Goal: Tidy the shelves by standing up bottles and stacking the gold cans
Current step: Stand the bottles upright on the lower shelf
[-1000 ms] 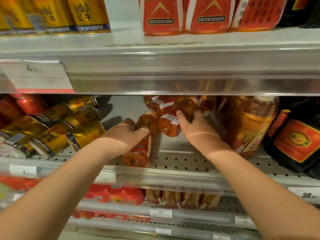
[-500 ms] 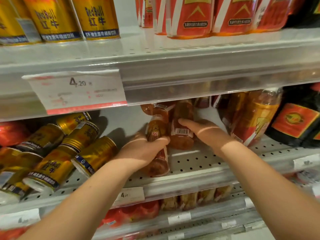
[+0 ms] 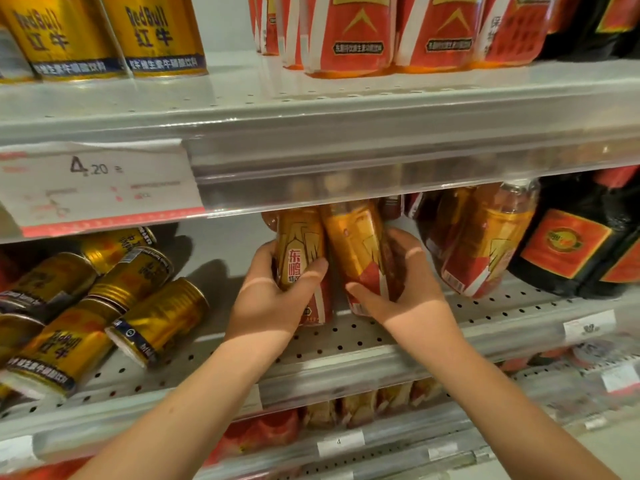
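well, the perforated shelf (image 3: 346,342) carries gold cans (image 3: 159,320) toppled at its left; at its middle stand two bottles (touching), left bottle (image 3: 299,244) in the left hand's (image 3: 273,306) curled grip, right bottle (image 3: 353,244) in the right hand's (image 3: 412,296).

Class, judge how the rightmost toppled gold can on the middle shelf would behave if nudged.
The can lies on its round side, so it would probably roll. It seems to touch other cans, which may shift too. Its glossy metal looks rigid, perhaps slippery.
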A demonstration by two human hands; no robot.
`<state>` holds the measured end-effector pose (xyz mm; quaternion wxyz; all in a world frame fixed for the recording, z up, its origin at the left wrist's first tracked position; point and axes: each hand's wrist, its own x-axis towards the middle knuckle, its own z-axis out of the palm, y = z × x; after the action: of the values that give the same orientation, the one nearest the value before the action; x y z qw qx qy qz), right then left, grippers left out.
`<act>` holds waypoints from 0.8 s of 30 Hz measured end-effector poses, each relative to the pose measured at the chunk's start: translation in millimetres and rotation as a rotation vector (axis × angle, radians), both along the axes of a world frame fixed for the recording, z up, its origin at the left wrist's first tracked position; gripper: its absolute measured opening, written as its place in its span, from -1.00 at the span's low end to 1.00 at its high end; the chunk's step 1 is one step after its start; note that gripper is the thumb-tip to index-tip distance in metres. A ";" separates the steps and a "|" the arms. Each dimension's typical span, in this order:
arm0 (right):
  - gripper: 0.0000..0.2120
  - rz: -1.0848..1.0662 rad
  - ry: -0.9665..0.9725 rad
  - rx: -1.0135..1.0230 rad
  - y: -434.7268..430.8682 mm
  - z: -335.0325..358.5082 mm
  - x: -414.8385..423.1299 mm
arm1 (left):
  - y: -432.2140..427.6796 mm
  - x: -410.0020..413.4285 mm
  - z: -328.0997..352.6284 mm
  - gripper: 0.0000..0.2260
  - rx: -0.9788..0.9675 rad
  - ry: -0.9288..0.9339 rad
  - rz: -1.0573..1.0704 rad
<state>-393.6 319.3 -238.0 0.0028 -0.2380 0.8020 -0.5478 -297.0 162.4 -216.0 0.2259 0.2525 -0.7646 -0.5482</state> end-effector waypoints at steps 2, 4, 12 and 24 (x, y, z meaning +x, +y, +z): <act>-0.17 0.000 0.076 0.043 8.9 -4.9 8.4 | 5.7 -2.8 -3.2 -0.60 -0.001 0.062 0.011; -0.14 -0.008 0.123 0.092 14.1 -6.7 17.4 | 11.3 -5.6 -5.2 -0.46 -0.033 0.109 0.024; -0.05 -0.279 0.292 0.266 27.4 0.2 12.1 | 36.5 -24.5 -3.3 -0.39 -0.265 -0.002 -0.080; -0.20 -0.212 0.059 0.475 40.9 -4.0 -7.9 | 23.0 -11.1 9.3 -0.52 -0.253 -0.032 -0.246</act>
<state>-401.5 360.2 -242.0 -0.0220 -0.1612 0.9284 -0.3342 -308.1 185.3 -206.7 0.1749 0.1353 -0.8561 -0.4672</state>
